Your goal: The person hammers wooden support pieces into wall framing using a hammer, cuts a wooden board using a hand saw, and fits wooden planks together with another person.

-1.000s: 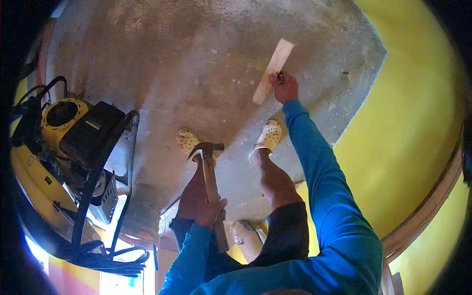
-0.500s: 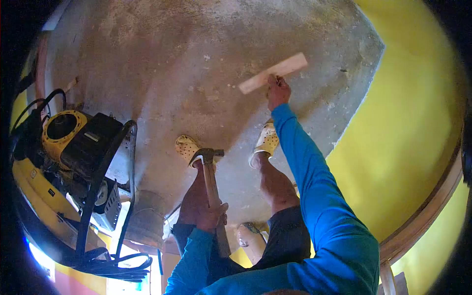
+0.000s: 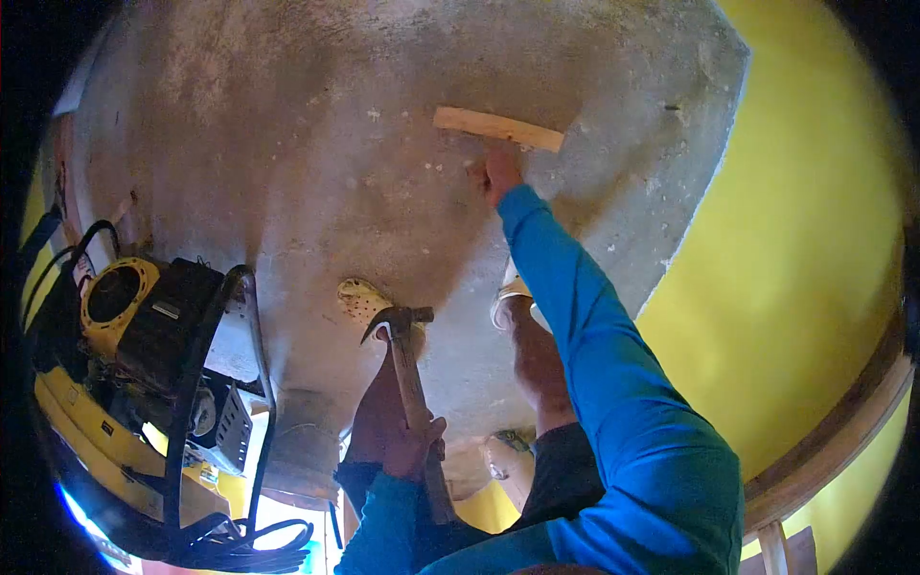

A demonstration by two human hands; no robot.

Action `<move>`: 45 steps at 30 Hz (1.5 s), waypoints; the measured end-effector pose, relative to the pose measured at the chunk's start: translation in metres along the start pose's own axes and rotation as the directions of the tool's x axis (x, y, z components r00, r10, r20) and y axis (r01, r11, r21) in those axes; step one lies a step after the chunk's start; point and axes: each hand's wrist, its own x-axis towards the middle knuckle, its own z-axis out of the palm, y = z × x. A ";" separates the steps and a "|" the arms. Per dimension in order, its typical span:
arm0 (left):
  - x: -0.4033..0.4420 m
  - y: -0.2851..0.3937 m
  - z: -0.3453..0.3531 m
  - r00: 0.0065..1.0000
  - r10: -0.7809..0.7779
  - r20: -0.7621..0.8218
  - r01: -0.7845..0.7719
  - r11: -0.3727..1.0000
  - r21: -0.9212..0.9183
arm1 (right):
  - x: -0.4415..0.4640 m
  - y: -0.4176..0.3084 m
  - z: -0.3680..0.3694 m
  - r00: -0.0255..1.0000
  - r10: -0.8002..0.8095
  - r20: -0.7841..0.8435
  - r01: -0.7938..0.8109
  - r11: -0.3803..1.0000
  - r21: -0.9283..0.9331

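My left hand (image 3: 412, 448) is wrapped around the wooden handle of a claw hammer (image 3: 406, 369), low in front of my legs. The hammer's dark head points up, with the claw to the left. My right hand (image 3: 500, 174) reaches forward over the concrete floor. Its fingers meet the near edge of a short, flat piece of wood (image 3: 500, 127), pale and narrow, which lies slantwise with its left end farther off. Blur partly hides the fingers at that edge.
A yellow and black engine machine (image 3: 158, 307) in a black tube frame stands at left. A grey bucket-like container (image 3: 305, 446) is behind it. The yellow wall (image 3: 795, 249) bounds the concrete floor (image 3: 287, 192) at right. My feet wear pale perforated clogs (image 3: 362, 300).
The piece of wood has turned, its left end swinging away and its right end coming nearer. My right hand has moved left with it. The hammer stays in my left hand.
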 end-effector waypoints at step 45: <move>0.111 0.206 0.074 0.550 0.756 0.355 -0.539 -0.003 0.842 | 0.006 -0.051 -0.035 0.334 -0.896 0.293 0.759 0.072 -0.647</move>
